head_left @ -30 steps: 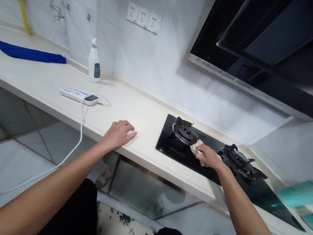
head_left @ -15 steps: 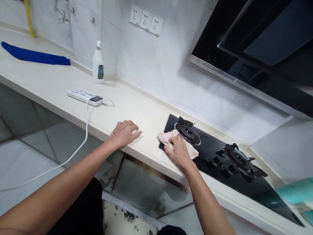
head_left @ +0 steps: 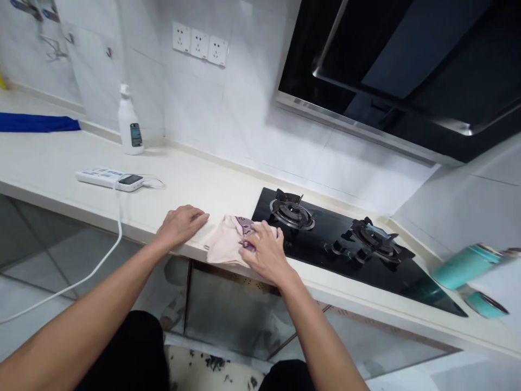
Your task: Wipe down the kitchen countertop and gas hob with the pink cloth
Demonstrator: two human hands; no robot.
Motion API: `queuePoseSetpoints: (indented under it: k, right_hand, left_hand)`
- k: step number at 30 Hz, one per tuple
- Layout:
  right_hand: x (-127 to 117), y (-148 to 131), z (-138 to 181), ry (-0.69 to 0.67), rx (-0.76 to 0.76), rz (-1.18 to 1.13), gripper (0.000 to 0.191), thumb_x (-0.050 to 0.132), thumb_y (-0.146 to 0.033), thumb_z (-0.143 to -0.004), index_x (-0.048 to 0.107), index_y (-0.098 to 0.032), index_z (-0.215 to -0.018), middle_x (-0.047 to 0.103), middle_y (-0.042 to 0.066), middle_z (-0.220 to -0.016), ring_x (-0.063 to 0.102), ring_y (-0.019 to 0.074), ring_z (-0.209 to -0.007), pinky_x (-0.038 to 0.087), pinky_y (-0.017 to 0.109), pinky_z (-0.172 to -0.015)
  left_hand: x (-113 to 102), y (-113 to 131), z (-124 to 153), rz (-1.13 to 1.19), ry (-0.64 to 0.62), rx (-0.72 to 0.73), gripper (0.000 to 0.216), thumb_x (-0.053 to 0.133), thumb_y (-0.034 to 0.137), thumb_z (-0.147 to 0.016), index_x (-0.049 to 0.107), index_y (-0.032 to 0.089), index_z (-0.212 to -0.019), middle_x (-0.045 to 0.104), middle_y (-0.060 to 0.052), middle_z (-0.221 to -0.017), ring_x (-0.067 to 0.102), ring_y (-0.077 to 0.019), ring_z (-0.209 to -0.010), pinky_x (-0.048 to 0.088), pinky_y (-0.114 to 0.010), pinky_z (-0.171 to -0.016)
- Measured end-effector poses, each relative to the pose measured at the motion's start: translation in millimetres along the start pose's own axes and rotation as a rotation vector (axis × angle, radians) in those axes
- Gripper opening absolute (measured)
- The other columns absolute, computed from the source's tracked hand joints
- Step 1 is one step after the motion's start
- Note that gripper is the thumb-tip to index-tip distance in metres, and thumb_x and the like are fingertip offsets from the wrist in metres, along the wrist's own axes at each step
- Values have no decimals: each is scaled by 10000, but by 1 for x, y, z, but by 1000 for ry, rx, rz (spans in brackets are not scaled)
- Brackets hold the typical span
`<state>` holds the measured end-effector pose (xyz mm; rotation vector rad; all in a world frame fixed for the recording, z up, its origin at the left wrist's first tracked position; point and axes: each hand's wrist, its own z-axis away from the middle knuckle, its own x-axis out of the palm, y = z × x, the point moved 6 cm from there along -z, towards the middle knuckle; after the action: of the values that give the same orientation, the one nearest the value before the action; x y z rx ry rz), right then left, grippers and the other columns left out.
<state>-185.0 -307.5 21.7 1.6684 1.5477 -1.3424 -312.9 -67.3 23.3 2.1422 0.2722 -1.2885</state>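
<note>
A pale pink cloth (head_left: 228,244) with a purple printed patch lies bunched on the counter by the left end of the black gas stove (head_left: 313,239). My right hand (head_left: 266,250) is on the cloth, its fingers bent and pressing into the fabric over the stove's near left corner. To the left, my left hand (head_left: 183,224) rests palm down near the counter's front edge. It holds nothing visible, and its fingers reach toward the cloth without touching it.
A white power bank (head_left: 109,178) trails a cable over the counter edge. Behind it stand a white spray bottle (head_left: 130,125) and a blue cloth (head_left: 38,123). Teal containers (head_left: 468,266) are at the right. The range hood (head_left: 366,119) overhangs the stove.
My right hand has pulled the cloth left, off most of the stove and onto the counter. My left hand stays on the counter. The view has turned to the right.
</note>
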Motion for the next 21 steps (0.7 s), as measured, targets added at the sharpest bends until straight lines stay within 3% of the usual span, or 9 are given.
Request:
queuePoseSetpoints:
  k: [2,6,12,15,18,21]
  right_hand:
    - [-11,23,10,-22,53,-7,304,734,-455,-953,723,-267,-1192,560,96,-1610,417,352,-1550,264,650,-1245]
    - [-40,73,46,48,142,9,380,810,-496,-855,709,-229,-1105,657,121,-1491,575,306,-1402,427,484,-1152]
    - [-93,171,155,216,469,267,432,669,-633,-868,700,-217,-984,727,158,-1313,665,335,-1202,494,471,-1023]
    - [-128,228,225,267,748,429,583,537,-723,-905,722,-187,-1037,726,218,-1256,673,390,-1163,515,517,-978]
    - [-168,290,298,302,1145,512,736,494,-785,-887,754,-148,-1148,701,297,-1268,662,486,-1173,518,607,-945]
    - [-201,337,355,475,1449,482,866,548,-799,-831,724,-104,-1317,633,383,-1343,581,580,-1281,510,679,-924]
  left_hand:
    - [1,-1,-2,-7,-12,-4,611,367,620,-952,810,225,-1096,778,-118,-1295,687,-366,-1229,483,-456,-1028]
    - [2,-3,-4,-20,-33,2,614,367,622,-942,806,227,-1112,774,-121,-1301,678,-370,-1252,474,-468,-1057]
    - [2,-4,-5,-23,-13,11,556,424,612,-917,809,241,-1069,780,-109,-1284,681,-377,-1227,486,-471,-1059]
    - [2,-1,-4,-31,-25,15,522,443,577,-943,796,226,-1099,770,-114,-1314,664,-357,-1242,471,-477,-1079]
    - [2,1,-4,-66,-52,9,527,444,554,-966,777,196,-1164,746,-131,-1358,631,-348,-1290,441,-496,-1110]
    - [4,0,-5,-99,-58,4,517,446,539,-975,772,190,-1171,735,-127,-1375,623,-336,-1298,426,-487,-1125]
